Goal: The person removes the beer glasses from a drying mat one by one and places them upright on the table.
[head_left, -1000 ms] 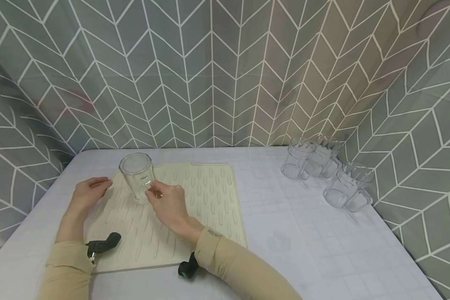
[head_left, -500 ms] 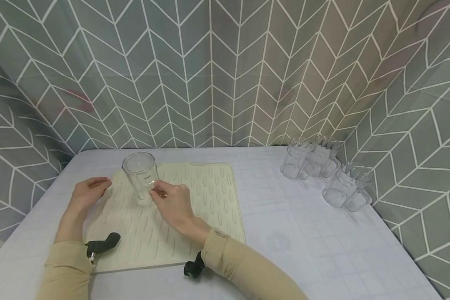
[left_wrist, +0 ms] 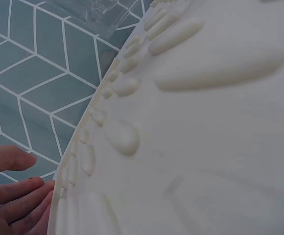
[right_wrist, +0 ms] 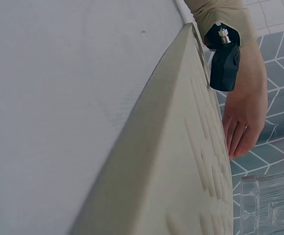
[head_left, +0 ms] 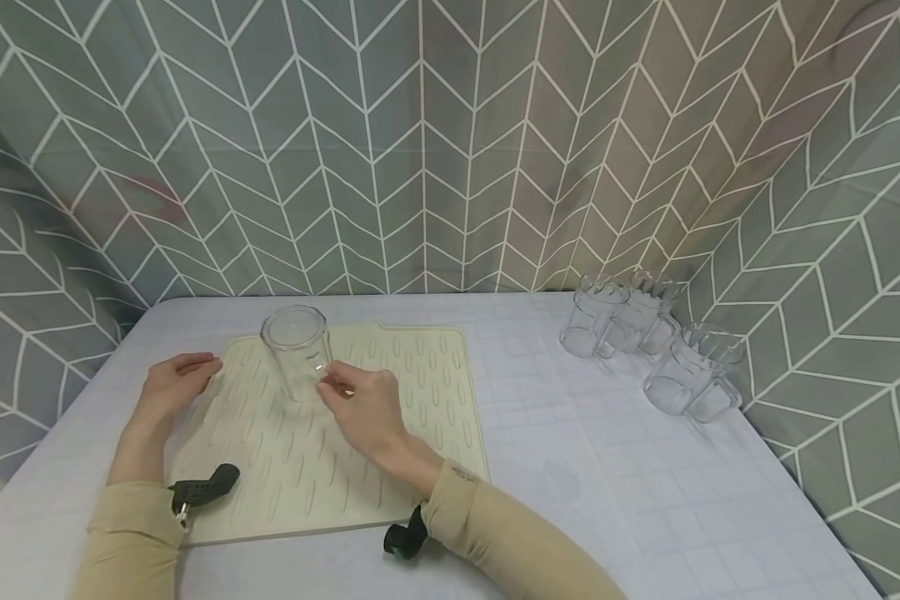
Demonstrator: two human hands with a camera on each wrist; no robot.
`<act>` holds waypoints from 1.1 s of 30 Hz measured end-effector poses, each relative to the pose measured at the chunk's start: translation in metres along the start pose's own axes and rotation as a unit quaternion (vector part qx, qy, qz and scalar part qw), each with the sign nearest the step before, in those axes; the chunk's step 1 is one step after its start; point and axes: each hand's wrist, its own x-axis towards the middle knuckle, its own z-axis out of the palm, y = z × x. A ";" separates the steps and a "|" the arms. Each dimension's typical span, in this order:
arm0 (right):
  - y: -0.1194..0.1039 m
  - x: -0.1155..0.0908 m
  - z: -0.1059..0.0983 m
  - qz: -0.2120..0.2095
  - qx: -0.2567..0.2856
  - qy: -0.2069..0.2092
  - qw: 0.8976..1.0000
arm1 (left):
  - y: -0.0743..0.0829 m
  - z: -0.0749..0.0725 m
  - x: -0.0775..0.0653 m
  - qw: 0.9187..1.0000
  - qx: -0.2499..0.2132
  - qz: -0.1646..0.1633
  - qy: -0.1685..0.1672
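A clear glass mug (head_left: 297, 354) is over the back left part of the cream ribbed mat (head_left: 292, 492), with a round end facing up. My right hand (head_left: 371, 410) pinches its handle between thumb and fingers. In the right wrist view, the glass mug (right_wrist: 264, 200) shows close beyond the mat's raised ribs, partly cut off by the frame. My left hand (head_left: 176, 387) lies at the mat's left edge with relaxed fingers and holds nothing. The left wrist view shows that hand's fingertips (left_wrist: 22, 198) right beside the mat's rim.
Three more clear mugs, a back one (head_left: 591, 321), one beside it (head_left: 641, 317) and a nearer one (head_left: 678, 379), stand at the right side of the white-covered table (head_left: 570, 517). A patterned grey curtain (head_left: 450, 150) closes off the back and sides. Both wrists carry black cameras.
My right hand has moved to the right across the mat, carrying the glass mug with it by the handle. The left hand stays where it was.
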 end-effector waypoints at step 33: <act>0.005 -0.019 -0.049 0.000 0.006 0.022 1.000 | -0.002 0.003 0.003 1.000 0.002 -0.008 0.008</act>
